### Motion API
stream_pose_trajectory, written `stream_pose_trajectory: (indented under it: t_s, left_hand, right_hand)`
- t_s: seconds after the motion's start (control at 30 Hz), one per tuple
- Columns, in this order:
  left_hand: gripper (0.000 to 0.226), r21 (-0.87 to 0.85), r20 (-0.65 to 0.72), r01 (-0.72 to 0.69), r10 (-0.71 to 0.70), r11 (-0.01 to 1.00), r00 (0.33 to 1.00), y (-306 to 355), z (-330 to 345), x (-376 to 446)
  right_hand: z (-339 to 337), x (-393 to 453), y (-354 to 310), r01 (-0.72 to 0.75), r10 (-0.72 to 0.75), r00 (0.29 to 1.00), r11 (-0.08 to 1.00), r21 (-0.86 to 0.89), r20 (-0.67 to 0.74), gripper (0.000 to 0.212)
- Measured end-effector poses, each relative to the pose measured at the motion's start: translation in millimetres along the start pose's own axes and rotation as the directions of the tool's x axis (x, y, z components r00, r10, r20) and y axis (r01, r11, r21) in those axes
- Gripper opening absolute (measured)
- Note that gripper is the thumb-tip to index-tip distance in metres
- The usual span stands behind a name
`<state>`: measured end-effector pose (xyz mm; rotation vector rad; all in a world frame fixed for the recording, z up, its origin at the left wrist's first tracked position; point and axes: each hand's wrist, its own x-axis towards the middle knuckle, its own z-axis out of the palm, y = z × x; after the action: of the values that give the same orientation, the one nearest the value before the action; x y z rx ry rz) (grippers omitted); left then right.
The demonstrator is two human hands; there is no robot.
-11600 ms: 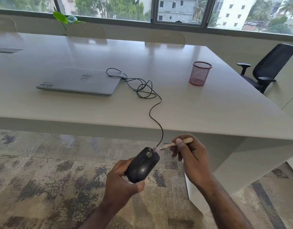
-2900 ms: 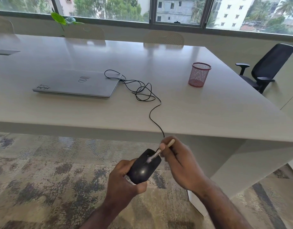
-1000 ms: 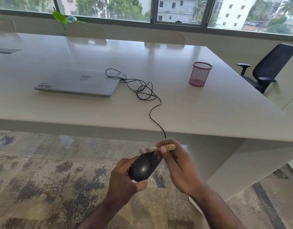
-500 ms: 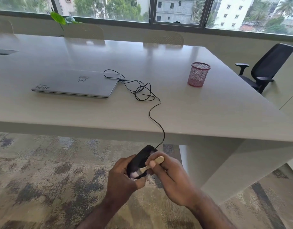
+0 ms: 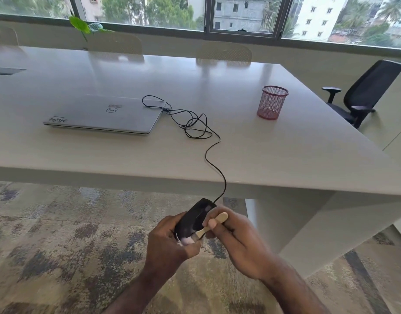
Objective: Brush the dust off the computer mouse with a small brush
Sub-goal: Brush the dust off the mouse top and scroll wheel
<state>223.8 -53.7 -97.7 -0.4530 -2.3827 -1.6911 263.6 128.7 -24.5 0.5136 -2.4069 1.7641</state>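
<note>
A black wired computer mouse (image 5: 193,219) is held in the air in front of the table's near edge, above the carpet. My left hand (image 5: 166,245) grips it from the left and below. My right hand (image 5: 236,242) pinches a small brush (image 5: 212,226) with a pale wooden handle, and its whitish bristles lie on the mouse's near end by my left thumb. The mouse's black cable (image 5: 209,152) runs up over the table edge, coils, and ends at the closed silver laptop (image 5: 104,114).
The large pale table (image 5: 285,143) carries the laptop at the left and a red mesh pen cup (image 5: 272,102) at the right. A black office chair (image 5: 362,94) stands at the far right. Beige chairs and a green plant (image 5: 84,24) line the window side.
The brush has swept from the mouse's far end down to its near end over the last second. My hands have dropped a little lower in view.
</note>
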Motion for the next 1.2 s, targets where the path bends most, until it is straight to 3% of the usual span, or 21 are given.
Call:
stream_pose_trajectory:
  t_s: [0.1,0.2,0.37,0.7,1.03,1.2]
  left_hand:
    - [0.075,-0.010,-0.006,0.010,-0.010,1.000,1.000,-1.9,-1.5,0.4]
    - [0.079,0.004,-0.003,0.002,-0.002,1.000,1.000,-0.8,-1.9,0.6]
    - [0.063,-0.015,-0.022,0.017,-0.017,1.000,1.000,1.2,-0.4,-0.7]
    - [0.060,-0.023,-0.027,-0.013,0.012,1.000,1.000,9.0,-1.2,-0.4]
    - [0.056,0.009,-0.043,-0.065,0.066,0.998,0.997,4.9,-1.0,0.0]
    - [0.056,0.001,-0.032,-0.093,0.093,0.996,0.995,6.6,0.1,-1.2]
  right_hand:
    - [-7.2,3.2,-3.4,0.009,-0.002,0.997,0.996,0.089,-0.074,0.018]
    - [-19.9,6.7,-5.3,0.004,0.003,0.994,0.998,0.069,-0.108,0.017]
    - [-19.3,7.0,-6.5,-0.032,0.033,0.999,0.999,-0.008,0.017,0.015]
    - [8.0,10.7,-12.2,-0.003,0.026,0.991,0.986,-0.169,0.131,0.015]
    - [6.4,12.6,-17.6,0.022,-0.032,0.997,0.989,-0.149,-0.067,0.014]
    - [7.4,9.2,-20.9,0.033,-0.001,0.996,0.940,-0.339,0.093,0.014]
